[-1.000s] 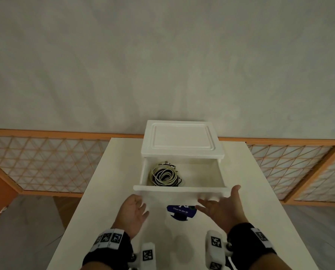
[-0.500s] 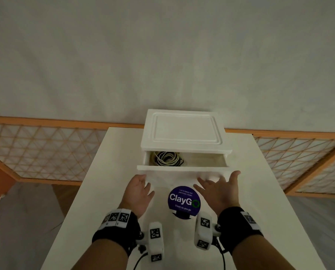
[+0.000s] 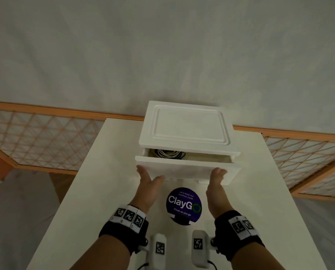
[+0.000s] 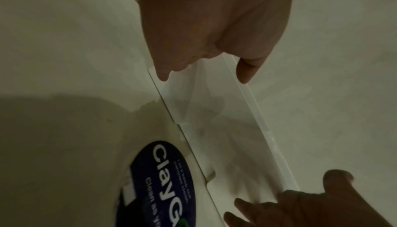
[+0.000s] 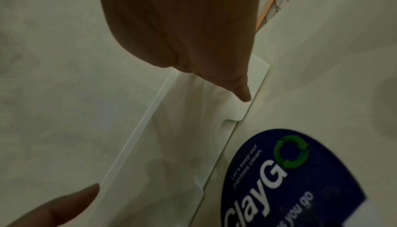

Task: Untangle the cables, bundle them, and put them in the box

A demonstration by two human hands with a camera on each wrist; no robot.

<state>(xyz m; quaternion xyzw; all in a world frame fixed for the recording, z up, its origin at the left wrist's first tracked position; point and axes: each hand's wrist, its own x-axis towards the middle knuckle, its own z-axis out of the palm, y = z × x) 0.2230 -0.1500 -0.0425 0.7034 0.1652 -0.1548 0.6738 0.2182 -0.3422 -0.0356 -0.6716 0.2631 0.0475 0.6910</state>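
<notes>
- We had both hands flat on the drawer front (image 3: 184, 171) of the white box (image 3: 186, 129): our left hand (image 3: 148, 184) pressed near its left corner, our right hand (image 3: 216, 184) near its right corner, fingers straight and holding nothing.
- From the left wrist view, our fingertips (image 4: 163, 76) touched the lower strip of the drawer front, thumb out to the side and apart from them.
- From the right wrist view, one fingertip (image 5: 243, 97) sat close to the right end of the front panel, just beside the table surface.
- The drawer stood only a narrow slot open; through that gap we saw the bundled cables (image 3: 169, 153), pale loops with some black, lying in the left part of the drawer.
- The drawer front sat slightly skewed against the box body, the right end poking out past the lid edge.
- The box stood at the far end of the white table (image 3: 88, 191), its back edge reaching the table's far edge by the orange-framed lattice railing (image 3: 36, 141).
- Open tabletop lay left and right of the box and between our wrists.
- A round dark-blue sticker (image 3: 183, 205) lay on the table just before the drawer, reading "ClayGo", "Let's keep our pantries clean." and "Clean as you go", with a green arrow ring as the O.
- Black wristbands (image 3: 123, 227) carried square black-and-white code markers.
</notes>
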